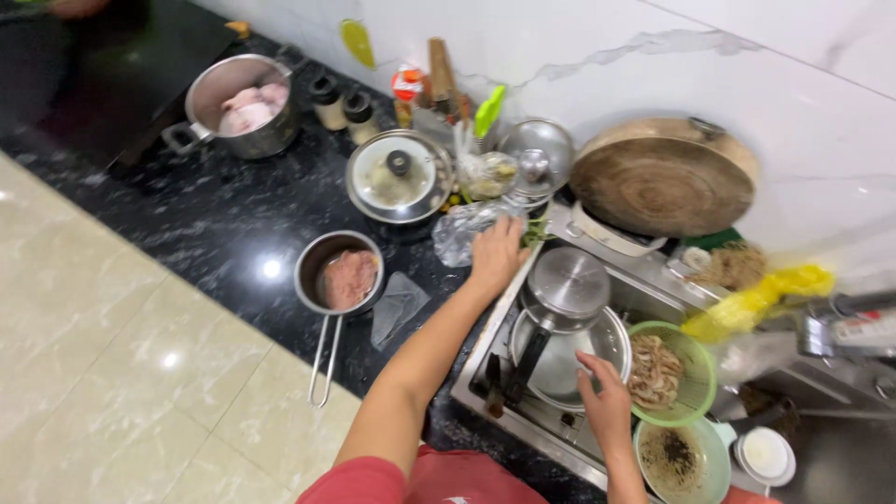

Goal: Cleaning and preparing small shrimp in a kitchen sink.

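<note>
My left hand (495,254) reaches across the black counter and rests on green stems (536,231) next to a crumpled clear plastic bag (464,229); whether the fingers grip the stems I cannot tell. My right hand (607,403) hangs over the steel sink (485,353), fingers near the rim of a green plastic strainer (695,373) filled with brownish mushrooms (653,369). Whether it holds the strainer is unclear. Below the hand lies a steel pan (560,359) with a dark handle and a steel lid (569,280).
A saucepan of minced meat (341,275) and a flat plastic bag (399,303) sit left of my arm. A glass-lidded pot (399,177), a pot of raw meat (245,105), spice jars (343,105), a round wooden board (665,177) and a green bowl (681,462) surround the sink.
</note>
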